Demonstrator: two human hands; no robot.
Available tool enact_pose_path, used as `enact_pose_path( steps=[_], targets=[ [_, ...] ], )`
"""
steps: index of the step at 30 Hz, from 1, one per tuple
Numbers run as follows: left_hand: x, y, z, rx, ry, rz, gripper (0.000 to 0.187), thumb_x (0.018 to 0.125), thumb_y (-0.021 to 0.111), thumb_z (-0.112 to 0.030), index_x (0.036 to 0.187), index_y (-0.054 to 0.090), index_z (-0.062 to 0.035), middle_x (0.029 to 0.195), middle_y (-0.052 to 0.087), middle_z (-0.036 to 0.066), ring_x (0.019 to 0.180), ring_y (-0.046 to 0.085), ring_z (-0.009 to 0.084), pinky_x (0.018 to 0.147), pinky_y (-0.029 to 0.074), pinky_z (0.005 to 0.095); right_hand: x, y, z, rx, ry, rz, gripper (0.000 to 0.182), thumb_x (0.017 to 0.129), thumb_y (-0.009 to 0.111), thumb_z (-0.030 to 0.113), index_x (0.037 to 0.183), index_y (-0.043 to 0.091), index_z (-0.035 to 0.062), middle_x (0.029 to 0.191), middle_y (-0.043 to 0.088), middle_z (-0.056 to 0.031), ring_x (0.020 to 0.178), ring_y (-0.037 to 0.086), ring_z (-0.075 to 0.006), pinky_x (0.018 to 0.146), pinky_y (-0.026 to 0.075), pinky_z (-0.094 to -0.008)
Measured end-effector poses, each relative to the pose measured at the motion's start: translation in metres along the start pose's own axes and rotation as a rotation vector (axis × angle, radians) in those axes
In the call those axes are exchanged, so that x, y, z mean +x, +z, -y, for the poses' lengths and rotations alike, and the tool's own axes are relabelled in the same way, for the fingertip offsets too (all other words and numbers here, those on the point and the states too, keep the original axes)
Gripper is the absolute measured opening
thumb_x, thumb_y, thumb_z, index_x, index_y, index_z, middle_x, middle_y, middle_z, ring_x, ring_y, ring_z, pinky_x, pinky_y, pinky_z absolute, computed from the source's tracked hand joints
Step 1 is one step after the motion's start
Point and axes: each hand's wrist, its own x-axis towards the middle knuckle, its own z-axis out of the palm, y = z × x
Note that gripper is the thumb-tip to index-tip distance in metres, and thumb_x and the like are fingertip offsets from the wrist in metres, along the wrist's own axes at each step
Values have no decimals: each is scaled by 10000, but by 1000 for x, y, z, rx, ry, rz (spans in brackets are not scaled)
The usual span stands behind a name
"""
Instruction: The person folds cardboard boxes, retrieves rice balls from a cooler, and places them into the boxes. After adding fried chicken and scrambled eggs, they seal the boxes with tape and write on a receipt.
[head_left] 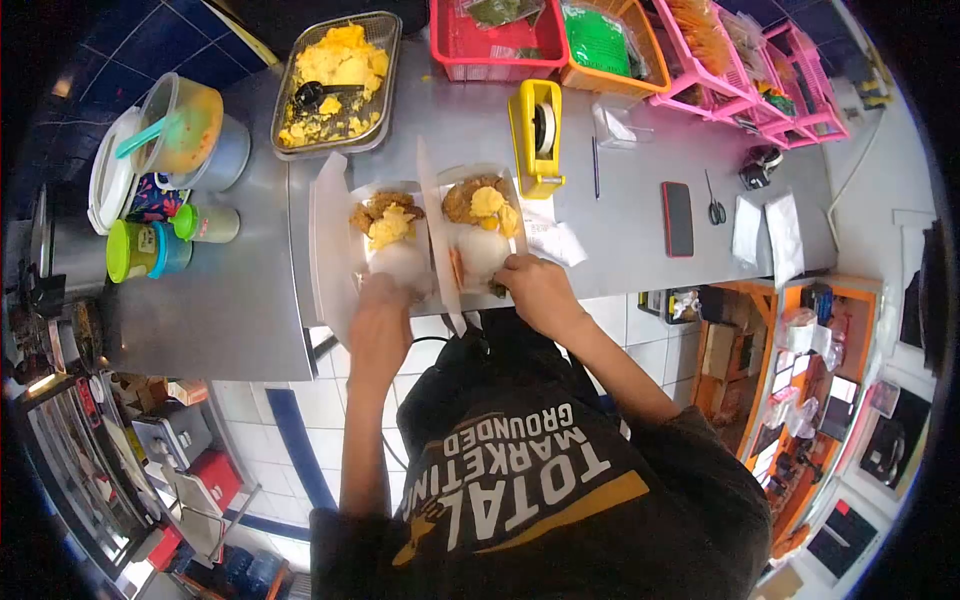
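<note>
Two open paper food boxes stand side by side near the counter's front edge. The left box (328, 215) holds fried chicken (366, 212) with yellow scrambled egg (391, 229) on it and a white mound of rice (400, 262). In the right box (521, 235) lie more fried chicken, egg and rice (482, 250), plus some green and orange bits partly hidden. My left hand (380, 320), slightly blurred, is closed at the left box's front; what its fingertips hold is hidden. With bent fingers, my right hand (540, 290) grips the right box's near right edge.
A tray (283, 135) of scrambled egg with a black scoop sits behind. Tubs (180, 125) and lidded jars (133, 250) stand left. Along the back are baskets (500, 68); a yellow tape dispenser (530, 140), phone (677, 218) and scissors (715, 205) lie right.
</note>
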Motion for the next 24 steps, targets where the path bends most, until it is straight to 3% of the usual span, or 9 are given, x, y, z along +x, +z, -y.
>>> enact_pose_path(
  steps=[4,6,7,9,12,16,19,21,24],
  targets=[
    [1,49,36,105,104,119,248,760,620,13,1004,648,-23,911,539,159,889,551,375,746,483,463,9,23,-2,-45,7,-30,155,742,600,24,850,698,74,873,655,-110,824,667,-297,686,539,-410],
    [-2,48,27,90,151,170,223,758,627,9,978,643,-20,918,545,155,879,555,372,746,482,460,16,26,-4,-22,200,98,92,789,629,70,862,682,53,822,678,-121,769,676,-307,668,535,-427],
    [-4,34,7,14,87,23,205,759,634,-5,962,655,-18,918,565,143,880,573,354,745,492,441,11,22,-3,-25,206,93,92,789,629,70,862,682,53,822,678,-121,769,676,-307,668,535,-427],
    [-9,20,-3,-63,27,-121,189,760,641,-20,947,666,-17,918,586,132,882,592,335,744,501,423,-3,12,4,166,141,-453,130,838,657,127,875,647,2,737,674,-158,682,670,-342,633,531,-439],
    [-18,19,14,16,244,-30,132,759,634,-11,890,645,-2,898,592,130,850,590,348,740,497,435,-16,24,-7,162,493,-416,199,858,666,152,873,613,-38,694,654,-193,616,653,-362,604,532,-434],
    [-24,18,39,148,257,-28,99,751,597,18,843,623,-5,863,594,138,849,592,354,742,499,436,-16,49,-10,487,559,-260,220,869,604,171,879,590,-48,789,655,-262,742,654,-439,674,526,-477],
    [-36,0,74,269,143,-39,118,737,571,47,832,615,-8,848,593,150,869,594,351,769,500,434,-8,57,15,661,500,-42,218,874,591,171,876,598,-46,767,650,-244,752,659,-407,696,526,-449],
    [-39,-18,98,341,28,-11,128,760,569,36,871,622,-1,927,618,160,896,597,362,804,502,438,1,81,32,765,294,-62,182,903,573,140,883,604,-38,675,645,-137,636,684,-204,617,541,-367],
    [-34,-50,137,396,4,-26,183,793,559,26,957,636,3,1024,635,163,935,596,370,836,499,438,10,72,44,814,146,-14,209,914,569,170,918,638,-27,705,664,-155,670,687,-249,662,533,-382]
  ],
)
